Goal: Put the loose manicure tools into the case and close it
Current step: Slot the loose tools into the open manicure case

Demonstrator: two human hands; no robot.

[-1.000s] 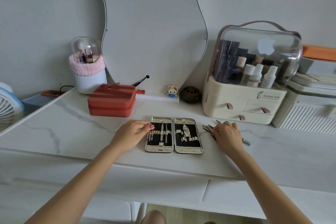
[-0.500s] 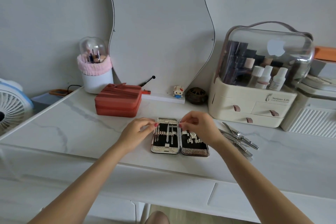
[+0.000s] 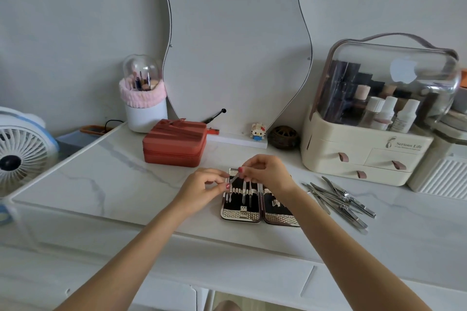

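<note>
Here the case (image 3: 260, 203) lies open flat on the desk (image 3: 101, 184), and everything is best placed from it. Over its left half the left hand (image 3: 202, 187) pinches the lower end of a slim tool (image 3: 233, 180), while the right hand (image 3: 267, 171), above the case's upper edge, pinches the tool's other end. That half already holds a few tools under its elastic loops. To seat this one well, I judge it should be lined up with those neighbours and slid under a free loop rather than pressed down. Right of the case, well apart, the loose tools (image 3: 338, 199) lie heaped on the desk.
</note>
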